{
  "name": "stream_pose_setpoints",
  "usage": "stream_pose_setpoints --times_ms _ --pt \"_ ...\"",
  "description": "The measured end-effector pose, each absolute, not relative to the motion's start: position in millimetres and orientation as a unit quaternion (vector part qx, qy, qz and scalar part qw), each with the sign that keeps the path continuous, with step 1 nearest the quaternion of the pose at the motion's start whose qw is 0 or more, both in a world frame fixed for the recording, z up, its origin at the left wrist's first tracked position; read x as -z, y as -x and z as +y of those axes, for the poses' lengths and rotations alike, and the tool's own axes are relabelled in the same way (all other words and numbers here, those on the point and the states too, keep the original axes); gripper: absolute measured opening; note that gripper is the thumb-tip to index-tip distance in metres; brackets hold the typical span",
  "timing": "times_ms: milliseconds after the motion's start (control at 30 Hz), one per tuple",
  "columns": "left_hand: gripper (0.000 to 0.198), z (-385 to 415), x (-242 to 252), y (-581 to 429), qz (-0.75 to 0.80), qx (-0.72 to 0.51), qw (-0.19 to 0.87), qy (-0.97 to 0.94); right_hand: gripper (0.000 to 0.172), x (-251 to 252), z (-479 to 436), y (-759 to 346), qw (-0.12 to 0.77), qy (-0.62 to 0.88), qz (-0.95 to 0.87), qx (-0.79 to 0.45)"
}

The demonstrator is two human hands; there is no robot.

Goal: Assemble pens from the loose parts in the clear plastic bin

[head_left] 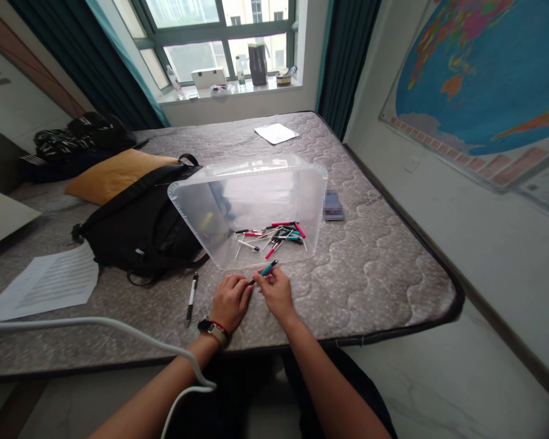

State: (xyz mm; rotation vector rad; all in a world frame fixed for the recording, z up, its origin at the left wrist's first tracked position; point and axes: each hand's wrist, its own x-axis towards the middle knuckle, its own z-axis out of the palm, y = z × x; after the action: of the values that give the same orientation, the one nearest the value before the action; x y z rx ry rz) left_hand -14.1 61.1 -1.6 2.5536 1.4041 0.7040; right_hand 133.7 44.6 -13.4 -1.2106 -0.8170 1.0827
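Observation:
My left hand (231, 300) and my right hand (277, 291) meet over the mattress (370, 268), just in front of a clear plastic bin (256, 207). Both hands pinch a teal pen (268, 269) with a black tip, which points up and to the right toward the bin. A watch sits on my left wrist. Several red, teal and white pens (274, 236) lie loose on the bin's floor. A black pen (191, 296) lies on the mattress to the left of my left hand.
A black backpack (141, 225) leans against the bin's left side, with a yellow cushion (114, 174) behind it. Printed paper (46, 283) lies at the left, another sheet (276, 133) at the far edge, a small dark box (333, 205) right of the bin. A white cable (119, 332) crosses near my left arm.

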Motion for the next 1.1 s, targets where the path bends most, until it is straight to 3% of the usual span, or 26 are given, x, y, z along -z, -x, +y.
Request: stream_pose_setpoints --times_ms 233,400,533,633,767,833,967,1100 --pt "0.021 60 2 14 0.466 -0.238 0.072 -0.849 0.032 10 42 -137 0.568 0.493 -0.455 -0.477" --pt "0.02 60 0 13 0.468 -0.246 0.069 -0.846 0.039 5 36 -139 0.587 0.451 -0.481 -0.471" --pt "0.023 60 -2 13 0.48 -0.244 0.053 -0.841 0.035 8 44 -140 0.611 0.494 -0.411 -0.463" --pt "0.024 59 -3 13 0.487 -0.247 0.034 -0.837 0.031 -4 64 -155 0.582 0.562 -0.435 -0.396" --pt "0.026 58 -2 14 0.488 -0.258 0.025 -0.833 0.025 -51 106 -197 0.479 0.651 -0.564 -0.169" --pt "0.029 58 -3 14 0.494 -0.251 0.026 -0.832 0.03 -77 126 -216 0.368 0.693 -0.613 -0.094" --pt "0.032 57 -4 15 0.512 -0.228 0.042 -0.827 0.036 -102 154 -236 0.073 0.766 -0.637 -0.052" --pt "0.031 57 -4 16 0.519 -0.229 0.053 -0.822 0.028 -96 174 -238 -0.044 0.772 -0.631 -0.06"
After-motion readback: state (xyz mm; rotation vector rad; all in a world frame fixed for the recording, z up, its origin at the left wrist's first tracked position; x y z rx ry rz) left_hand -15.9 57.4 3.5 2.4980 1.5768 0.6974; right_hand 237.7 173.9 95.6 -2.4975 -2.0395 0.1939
